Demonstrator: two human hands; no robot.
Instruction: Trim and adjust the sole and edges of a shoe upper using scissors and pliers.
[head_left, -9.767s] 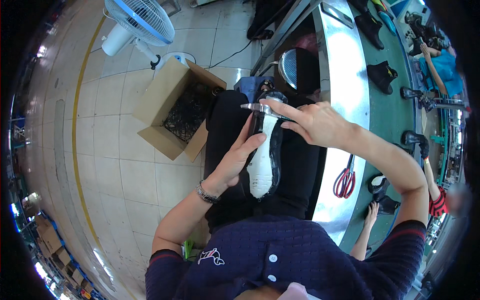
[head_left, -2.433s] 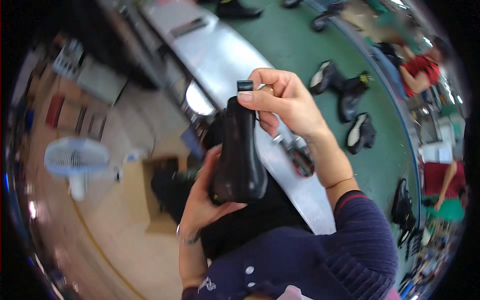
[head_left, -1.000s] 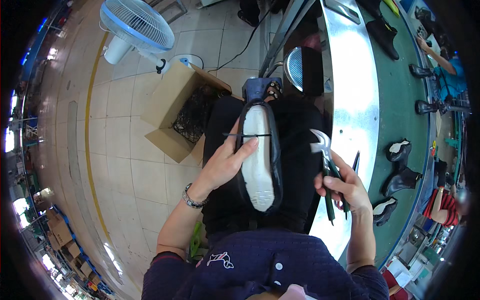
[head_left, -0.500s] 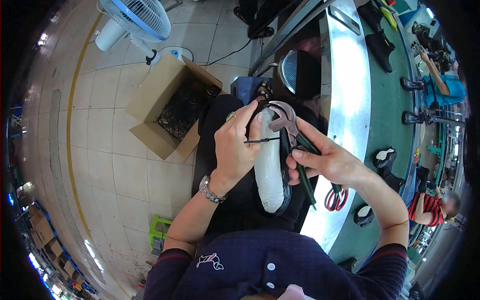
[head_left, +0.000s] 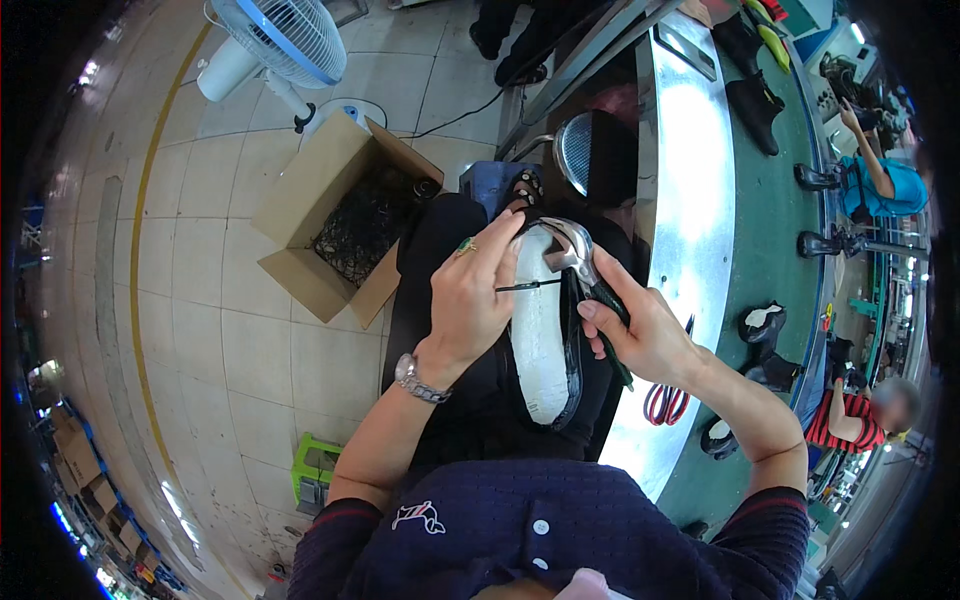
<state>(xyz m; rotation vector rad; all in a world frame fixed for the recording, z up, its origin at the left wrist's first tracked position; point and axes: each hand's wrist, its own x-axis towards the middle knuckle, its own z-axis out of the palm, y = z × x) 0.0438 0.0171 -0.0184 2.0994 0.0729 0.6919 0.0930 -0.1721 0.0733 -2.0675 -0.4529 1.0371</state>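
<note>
A black shoe (head_left: pixel 573 385) with a pale whitish underside (head_left: pixel 538 350) lies sole up across my lap. A thin black strap (head_left: pixel 530 285) crosses the underside. My left hand (head_left: pixel 470 300) grips the far left side of the shoe, its thumb beside the strap and its fingers reaching toward the far end. In my right hand (head_left: pixel 645 335) are metal lasting pincers (head_left: pixel 570 245) with dark green handles, their head against the shoe's far right edge. The handles are squeezed close together. What the jaws bite on is too small to tell.
Right of my lap runs a metal bench edge (head_left: pixel 690 200) bearing red-handled scissors (head_left: pixel 665 403) and a phone (head_left: pixel 686 50). Beyond it, a green conveyor (head_left: pixel 750 220) carries black shoes (head_left: pixel 755 110). At left stand an open carton (head_left: pixel 300 215) of black strands, a fan (head_left: pixel 285 40) and a green stool (head_left: pixel 318 455).
The pincers' handles, spread apart before, have come together in my right hand, and the head has turned slightly. My left hand keeps its place on the shoe.
</note>
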